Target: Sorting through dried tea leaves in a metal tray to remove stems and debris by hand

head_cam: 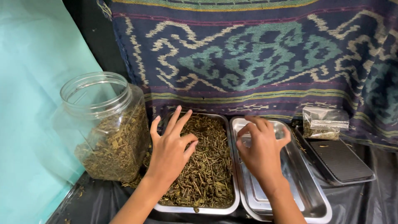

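The left hand (pixel 171 145) covers part of the dried herbs in the left steel tray (pixel 230 198); that tray's near-left corner is hidden under the forearm; right of it, the right hand (pixel 262 149) hides whatever its fingertips pinch; both forearms are cut off at the bottom edge.

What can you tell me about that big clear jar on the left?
The clear plastic jar stands upright at the left on the black sheet, beside the steel tray of dried leaves. It has squarish walls, a round threaded neck and no lid on. Dried, brownish-green leaf pieces and stems fill roughly its lower half. The left hand hovers close beside it; whether they touch I cannot tell.
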